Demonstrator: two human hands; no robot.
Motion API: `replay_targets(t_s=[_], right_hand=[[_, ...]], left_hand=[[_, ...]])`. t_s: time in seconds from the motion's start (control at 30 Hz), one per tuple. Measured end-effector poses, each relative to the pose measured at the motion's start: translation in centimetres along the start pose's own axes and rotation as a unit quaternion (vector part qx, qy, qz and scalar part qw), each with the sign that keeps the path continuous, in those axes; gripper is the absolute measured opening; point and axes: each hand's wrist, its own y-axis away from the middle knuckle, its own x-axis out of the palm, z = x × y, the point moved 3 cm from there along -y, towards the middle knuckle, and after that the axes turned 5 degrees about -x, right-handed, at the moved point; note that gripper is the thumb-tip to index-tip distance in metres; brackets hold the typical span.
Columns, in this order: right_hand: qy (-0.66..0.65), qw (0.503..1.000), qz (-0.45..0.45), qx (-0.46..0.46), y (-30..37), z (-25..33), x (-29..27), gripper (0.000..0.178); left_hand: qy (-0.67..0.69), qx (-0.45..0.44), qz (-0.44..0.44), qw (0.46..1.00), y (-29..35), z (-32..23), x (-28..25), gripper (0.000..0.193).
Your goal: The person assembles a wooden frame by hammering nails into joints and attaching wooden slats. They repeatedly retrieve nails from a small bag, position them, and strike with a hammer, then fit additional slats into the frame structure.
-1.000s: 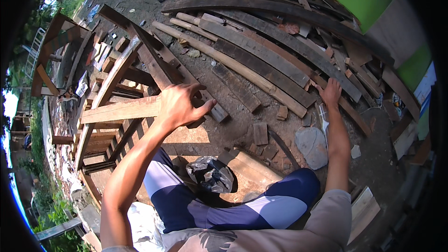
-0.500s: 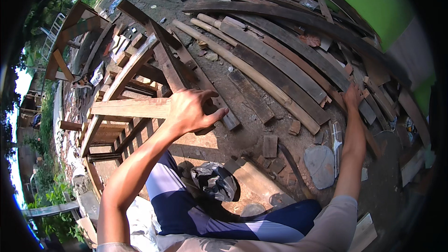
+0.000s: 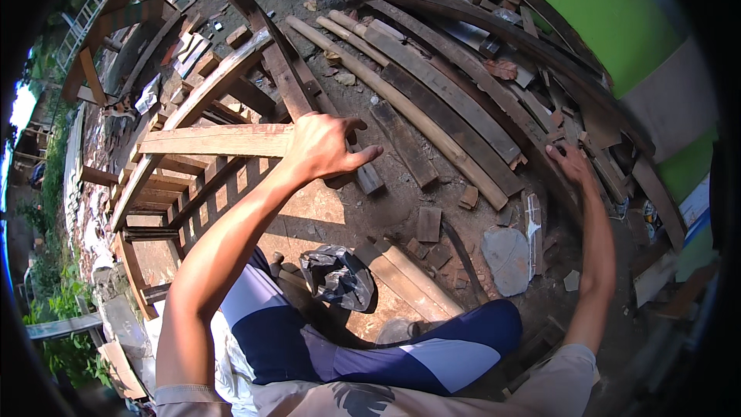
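My left hand (image 3: pixel 326 145) rests on the near corner of a wooden frame (image 3: pixel 204 93), where a pale board (image 3: pixel 220 140) meets a darker leg. Its thumb and forefinger are spread with a gap between them; the other fingers are mostly hidden. Far to the right, my right hand (image 3: pixel 573 164) reaches over the scrap wood pile beside a long dark plank (image 3: pixel 519 121). The fingers there are apart and I see nothing held in them. Small wood offcuts (image 3: pixel 557 119) lie just beyond its fingertips.
Long planks and a round pole (image 3: pixel 432 135) lie across the ground ahead. By my legs are a black plastic bag (image 3: pixel 338 276), short boards (image 3: pixel 405 278) and a flat grey stone (image 3: pixel 505 261). Another wooden frame (image 3: pixel 116 19) stands far left, and a green wall (image 3: pixel 571 15) rises at the right.
My right hand has drawn slightly left and back from the small offcuts, and its fingers have opened out. The left hand stays on the frame's corner while the whole view has shifted a little.
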Motion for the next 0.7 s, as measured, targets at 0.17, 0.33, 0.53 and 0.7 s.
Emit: replay_targets(t_s=[0.17,0.33,0.53,0.7], right_hand=[[-0.131,0.985,0.111,0.001,1.4,3.5,2.0,0.076],[-0.027,0.999,0.045,0.001,3.2,5.3,3.8,0.073],[0.230,0.966,-0.115,0.023,1.1,3.4,1.5,0.070],[0.220,0.941,-0.232,0.110,-3.0,-0.5,3.3,0.059]], left_hand=[[-0.017,-0.001,-0.005,1.000,0.3,0.5,-0.1,0.059],[0.006,-0.004,-0.014,1.000,0.2,0.1,-0.4,0.058],[0.005,-0.011,-0.016,1.000,0.3,0.0,-0.1,0.057],[0.006,-0.026,0.014,1.000,0.1,-0.5,-0.5,0.055]])
